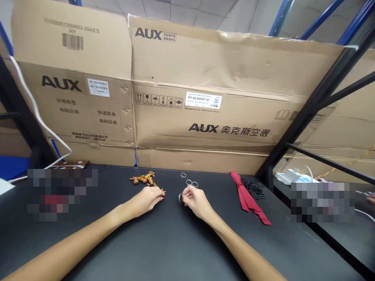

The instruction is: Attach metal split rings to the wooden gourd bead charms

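Observation:
My left hand [149,199] is closed, its fingers pinched at the near end of a pile of brown wooden gourd charms [144,178] on cords. Small beads of one gourd charm [164,191] poke out by its fingertips; the rest of that charm is hidden. My right hand [197,201] pinches a silver metal ring [180,198], which shows at the left of its fingers. Just beyond the fingertips, two more metal rings [192,183] lie together, and a single ring [183,175] rests farther back.
Red ribbon strips [249,197] lie at the right, beside a heap of black clasps [254,188]. A cardboard wall [205,117] stands behind the black table [164,249]. Black metal posts [293,125] frame the sides. Blurred patches hide things at both sides. Part of another person's hand [370,199] shows at far right.

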Demonstrator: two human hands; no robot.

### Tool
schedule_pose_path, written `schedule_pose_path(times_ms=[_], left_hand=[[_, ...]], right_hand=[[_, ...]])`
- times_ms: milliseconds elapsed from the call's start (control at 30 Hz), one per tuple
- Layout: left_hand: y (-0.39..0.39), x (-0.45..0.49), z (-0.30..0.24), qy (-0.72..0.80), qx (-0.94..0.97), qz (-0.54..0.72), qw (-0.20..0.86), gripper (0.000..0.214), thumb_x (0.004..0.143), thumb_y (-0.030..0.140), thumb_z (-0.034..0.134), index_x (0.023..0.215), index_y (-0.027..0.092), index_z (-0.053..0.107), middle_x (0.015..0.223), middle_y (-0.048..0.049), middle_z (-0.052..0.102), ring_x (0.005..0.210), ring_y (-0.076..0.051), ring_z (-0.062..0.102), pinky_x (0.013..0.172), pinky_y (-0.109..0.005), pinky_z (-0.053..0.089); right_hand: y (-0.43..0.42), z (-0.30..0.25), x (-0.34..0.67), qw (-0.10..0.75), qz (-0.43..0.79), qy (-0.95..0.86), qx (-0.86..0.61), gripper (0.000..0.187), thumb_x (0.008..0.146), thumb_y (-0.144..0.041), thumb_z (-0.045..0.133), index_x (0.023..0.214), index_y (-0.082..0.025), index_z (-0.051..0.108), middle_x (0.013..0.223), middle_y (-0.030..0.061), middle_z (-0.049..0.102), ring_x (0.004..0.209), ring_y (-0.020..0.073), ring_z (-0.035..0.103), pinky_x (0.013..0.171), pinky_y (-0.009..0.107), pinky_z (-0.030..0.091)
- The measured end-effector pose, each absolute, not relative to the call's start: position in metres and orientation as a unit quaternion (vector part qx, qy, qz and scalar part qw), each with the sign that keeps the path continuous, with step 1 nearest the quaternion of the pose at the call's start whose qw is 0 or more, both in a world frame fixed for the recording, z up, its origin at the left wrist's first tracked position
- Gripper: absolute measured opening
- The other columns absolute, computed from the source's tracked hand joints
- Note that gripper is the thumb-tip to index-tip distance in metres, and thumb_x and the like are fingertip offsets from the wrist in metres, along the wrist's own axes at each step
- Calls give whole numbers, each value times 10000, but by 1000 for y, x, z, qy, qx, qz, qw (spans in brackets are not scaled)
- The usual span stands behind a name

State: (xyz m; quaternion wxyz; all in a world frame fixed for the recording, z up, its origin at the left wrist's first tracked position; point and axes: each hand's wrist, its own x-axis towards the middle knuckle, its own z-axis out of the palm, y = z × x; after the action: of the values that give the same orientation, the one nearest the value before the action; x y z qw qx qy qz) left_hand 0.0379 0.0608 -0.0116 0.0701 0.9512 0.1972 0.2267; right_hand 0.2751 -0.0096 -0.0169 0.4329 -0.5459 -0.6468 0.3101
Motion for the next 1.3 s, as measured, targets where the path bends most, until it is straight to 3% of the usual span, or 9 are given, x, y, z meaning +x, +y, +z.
schedule_pose_path(times_ms=[167, 367, 533, 633, 800, 967, 1300], left_hand=[[61, 38, -11, 203, 946, 234, 93, 195, 929, 152, 446, 972, 172, 635, 893, -64, 681, 814, -173, 647, 766, -271, 491], [58, 40, -13, 221, 937, 251, 102, 190, 936, 146, 423, 876, 185, 599, 861, -45, 594, 783, -160, 602, 746, -261, 479], [49, 40, -5, 225, 933, 268, 83, 171, 953, 163, 393, 908, 187, 557, 948, -60, 591, 870, -180, 579, 801, -288, 463], [48, 41, -5, 233, 930, 266, 104, 188, 972, 184, 355, 962, 196, 542, 920, -45, 629, 819, -167, 614, 751, -271, 465], [55, 50, -11, 275, 895, 300, 182, 141, 948, 194, 402, 932, 182, 542, 758, -8, 650, 675, -136, 627, 651, -226, 458], [56, 56, -6, 289, 879, 306, 224, 179, 913, 198, 464, 885, 170, 639, 686, 8, 667, 564, -109, 595, 601, -201, 452], [49, 58, -2, 279, 878, 297, 252, 135, 889, 236, 530, 799, 177, 611, 709, 11, 681, 617, -119, 595, 599, -212, 424]], right_hand=[[-12, -21, 266, 471, 314, -625, -538, 141, 770, -315, 581, 783, -175, 576, 645, 7, 622, 515, 120, 595, 524, 230, 497], [-13, -18, 261, 494, 377, -569, -538, 308, 730, -418, 633, 859, -138, 639, 615, 36, 672, 476, 151, 598, 404, 230, 428], [-13, -15, 261, 507, 422, -530, -533, 327, 680, -393, 686, 843, -110, 671, 604, 47, 692, 386, 102, 518, 422, 233, 421], [-12, -15, 261, 520, 438, -514, -523, 342, 675, -400, 696, 838, -99, 675, 596, 50, 692, 376, 93, 505, 423, 231, 419], [-12, -13, 259, 538, 470, -489, -501, 375, 627, -417, 734, 809, -95, 679, 583, 55, 683, 422, 129, 569, 439, 251, 464], [-11, -14, 258, 556, 480, -469, -490, 367, 607, -409, 764, 787, -99, 687, 592, 59, 677, 542, 182, 644, 460, 262, 509], [-9, -12, 254, 566, 500, -450, -477, 349, 586, -377, 798, 772, -102, 689, 634, 62, 686, 619, 207, 682, 462, 252, 538]])
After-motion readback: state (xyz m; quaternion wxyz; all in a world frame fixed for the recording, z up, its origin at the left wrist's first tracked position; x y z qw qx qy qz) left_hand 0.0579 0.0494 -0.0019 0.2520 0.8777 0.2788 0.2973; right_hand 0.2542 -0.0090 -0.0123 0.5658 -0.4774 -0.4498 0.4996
